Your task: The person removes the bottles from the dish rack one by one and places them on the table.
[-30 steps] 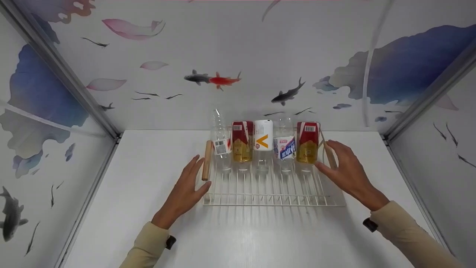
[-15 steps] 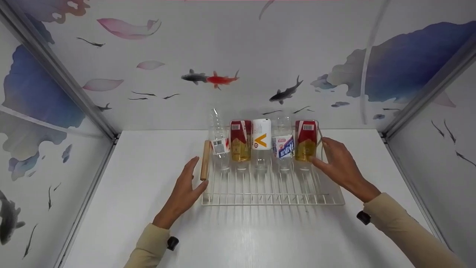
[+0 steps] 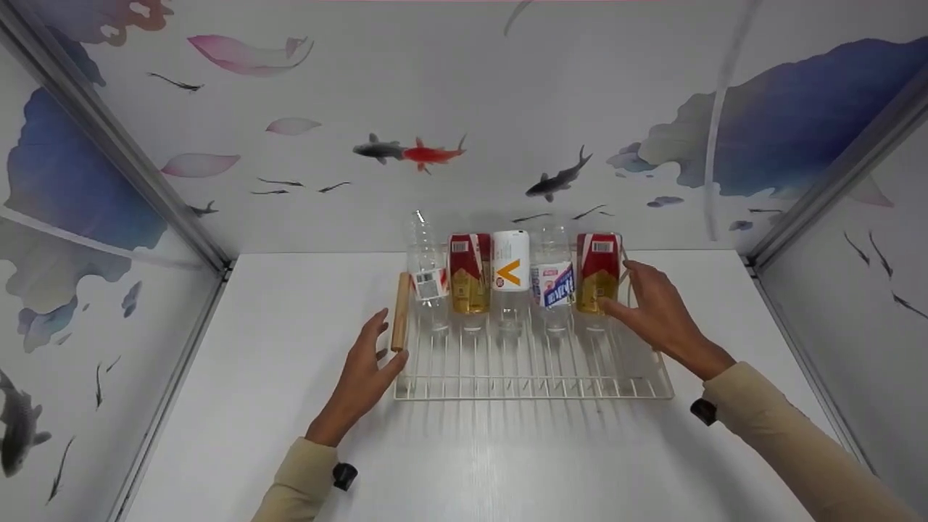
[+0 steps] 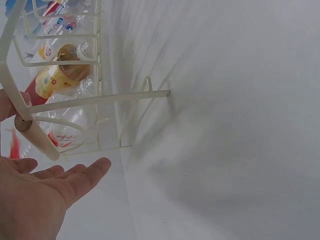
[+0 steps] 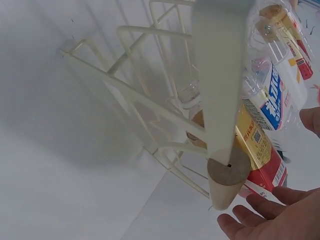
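A white wire rack (image 3: 533, 398) holds a row of plastic bottles. From the left come a clear bottle (image 3: 429, 284), a red-and-gold bottle (image 3: 470, 279), a white-topped bottle (image 3: 511, 261), a blue-and-white-labelled bottle (image 3: 554, 285) and another red-and-gold bottle (image 3: 599, 268). My left hand (image 3: 364, 377) is spread beside the rack's left wooden handle (image 3: 400, 312), its thumb near the lower end. In the left wrist view, extended fingers lie beside that handle. My right hand (image 3: 663, 315) is at the right side, mostly hiding the right wooden handle (image 5: 227, 185); its fingers are loosely extended close by.
The rack stands on a white tabletop (image 3: 478, 464), close to the back wall (image 3: 435, 72) printed with fish and petals. Side panels with metal frame strips (image 3: 174, 210) bound the table left and right.
My right hand has moved left and slightly up, over the right handle, which showed earlier. The left hand stays beside its handle with little movement. Rack and bottles look unchanged, apart from a small view shift.
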Action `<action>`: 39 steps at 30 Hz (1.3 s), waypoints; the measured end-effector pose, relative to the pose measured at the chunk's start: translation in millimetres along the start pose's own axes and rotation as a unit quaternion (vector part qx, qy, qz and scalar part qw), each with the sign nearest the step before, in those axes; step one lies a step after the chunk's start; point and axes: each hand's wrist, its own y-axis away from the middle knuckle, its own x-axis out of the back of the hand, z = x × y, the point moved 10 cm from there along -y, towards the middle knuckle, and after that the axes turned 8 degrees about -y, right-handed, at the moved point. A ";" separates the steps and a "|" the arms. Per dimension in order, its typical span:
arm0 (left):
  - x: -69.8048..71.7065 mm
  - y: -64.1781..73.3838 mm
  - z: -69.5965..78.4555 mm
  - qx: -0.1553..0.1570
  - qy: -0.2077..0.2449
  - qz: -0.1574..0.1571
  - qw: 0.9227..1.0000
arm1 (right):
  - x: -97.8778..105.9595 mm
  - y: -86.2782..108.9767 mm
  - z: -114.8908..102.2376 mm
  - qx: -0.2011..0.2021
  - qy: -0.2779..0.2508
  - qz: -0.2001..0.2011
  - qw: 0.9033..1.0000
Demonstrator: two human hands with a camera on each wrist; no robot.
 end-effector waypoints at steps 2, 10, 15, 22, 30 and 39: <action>-1.0 0.0 -1.6 0.004 0.012 0.001 1.000 | -1.0 -2.5 1.2 -0.001 -0.004 -0.002 1.000; -4.4 -0.8 -3.1 0.009 0.039 0.006 0.999 | -3.6 -9.3 8.2 -0.002 -0.027 -0.008 1.000; -8.2 -3.3 -4.1 0.012 0.064 0.009 0.998 | -4.9 -14.1 12.0 0.000 -0.038 -0.009 0.999; -14.2 -3.5 -7.4 0.018 0.095 0.002 0.995 | -7.4 -19.2 16.4 -0.007 -0.046 -0.015 0.999; -14.8 -4.2 -12.0 0.053 0.110 0.016 0.992 | -10.3 -24.4 21.9 -0.024 -0.053 -0.010 0.998; -11.6 -6.6 -8.7 0.046 0.179 0.035 0.982 | -14.2 -30.5 28.3 -0.036 -0.068 -0.012 0.997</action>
